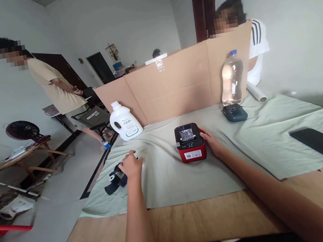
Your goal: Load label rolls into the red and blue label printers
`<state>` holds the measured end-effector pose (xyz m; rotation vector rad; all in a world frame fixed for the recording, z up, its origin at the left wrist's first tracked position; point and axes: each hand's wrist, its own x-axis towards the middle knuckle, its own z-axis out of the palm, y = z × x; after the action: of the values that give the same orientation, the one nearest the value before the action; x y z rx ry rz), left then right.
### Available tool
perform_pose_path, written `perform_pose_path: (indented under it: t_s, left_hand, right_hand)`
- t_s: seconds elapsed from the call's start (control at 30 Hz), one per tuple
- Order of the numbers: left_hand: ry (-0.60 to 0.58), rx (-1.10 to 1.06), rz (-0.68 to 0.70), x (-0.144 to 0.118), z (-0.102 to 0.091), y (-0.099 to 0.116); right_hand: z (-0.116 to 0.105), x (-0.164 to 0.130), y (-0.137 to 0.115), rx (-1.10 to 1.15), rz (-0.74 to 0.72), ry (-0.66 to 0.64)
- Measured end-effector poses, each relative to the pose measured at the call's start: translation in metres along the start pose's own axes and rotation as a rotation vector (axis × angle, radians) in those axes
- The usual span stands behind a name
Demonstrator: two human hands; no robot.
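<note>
Red label printer (190, 143) mid-cloth, before the cardboard screen (173, 81); right hand (211, 141) cupped against its right side, steadying, fingers loosely curled; left hand (131, 166), left of printer, half-closed over a dark strap bundle (114, 180), grip unclear.

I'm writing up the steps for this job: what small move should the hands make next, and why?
Probably close the left hand on the black bundle it rests on, while the right hand steadies the red box. Neither hand grips anything yet.

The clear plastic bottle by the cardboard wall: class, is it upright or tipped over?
Upright. The clear bottle stands on its base on the green cloth, blue cap at the top, against the cardboard wall.
</note>
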<state>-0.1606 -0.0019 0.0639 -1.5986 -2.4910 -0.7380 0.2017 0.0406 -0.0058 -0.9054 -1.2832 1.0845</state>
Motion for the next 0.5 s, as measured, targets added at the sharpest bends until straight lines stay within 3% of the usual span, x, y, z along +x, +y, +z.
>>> perform_pose_path:
  t_s: [0.07,0.1,0.17,0.23,0.3,0.4,0.5]
  left_hand:
    - [0.108,-0.223,0.135,-0.017,0.005,0.024]
    - [0.073,-0.401,0.231,-0.028,0.012,0.039]
    - [-0.185,-0.773,0.355,-0.052,0.029,0.072]
    - [-0.437,-1.027,0.373,-0.071,0.048,0.102]
    - [-0.508,-1.208,0.320,-0.076,0.058,0.120]
    - [-0.492,-1.323,0.232,-0.056,0.053,0.118]
    - [-0.428,-1.336,0.119,-0.007,0.037,0.090]
  right_hand:
    - [-0.008,-0.010,-0.005,-0.008,0.009,-0.082]
    - [-0.012,-0.016,-0.007,-0.031,-0.007,-0.148]
    - [-0.020,-0.028,-0.007,-0.160,-0.040,-0.262]
    - [-0.021,-0.035,-0.005,-0.314,-0.096,-0.295]
    - [-0.013,-0.035,-0.003,-0.435,-0.184,-0.266]
    - [0.017,-0.015,-0.007,-0.488,-0.298,-0.237]
    - [0.069,0.025,-0.017,-0.441,-0.355,-0.267]
